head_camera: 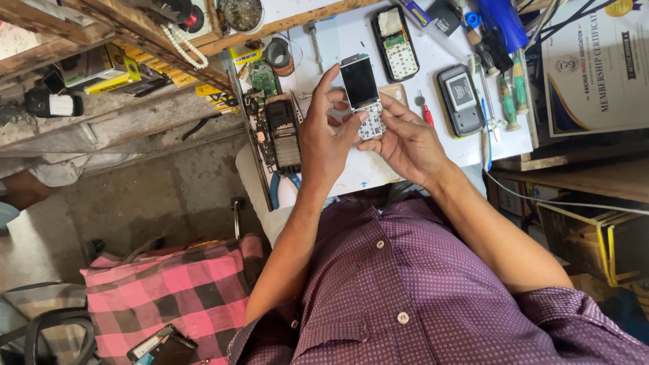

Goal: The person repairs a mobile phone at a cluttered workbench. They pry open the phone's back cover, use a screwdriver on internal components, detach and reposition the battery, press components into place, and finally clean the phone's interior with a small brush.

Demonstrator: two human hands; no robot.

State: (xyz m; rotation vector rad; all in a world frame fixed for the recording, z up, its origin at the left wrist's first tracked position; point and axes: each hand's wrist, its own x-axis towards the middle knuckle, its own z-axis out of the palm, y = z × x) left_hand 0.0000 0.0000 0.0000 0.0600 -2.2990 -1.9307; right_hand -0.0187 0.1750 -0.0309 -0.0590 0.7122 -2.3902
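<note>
Both hands on a small keypad phone, front cover off, held above the white workbench. Long axis runs roughly away from the person, screen end far, keypad end near. Left hand fingers clamp its left edge; right hand fingertips pinch the keypad end. Opened phone lies beyond.

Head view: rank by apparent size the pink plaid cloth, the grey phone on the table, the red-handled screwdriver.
1. pink plaid cloth, though nearer the camera
2. grey phone
3. red-handled screwdriver
</note>
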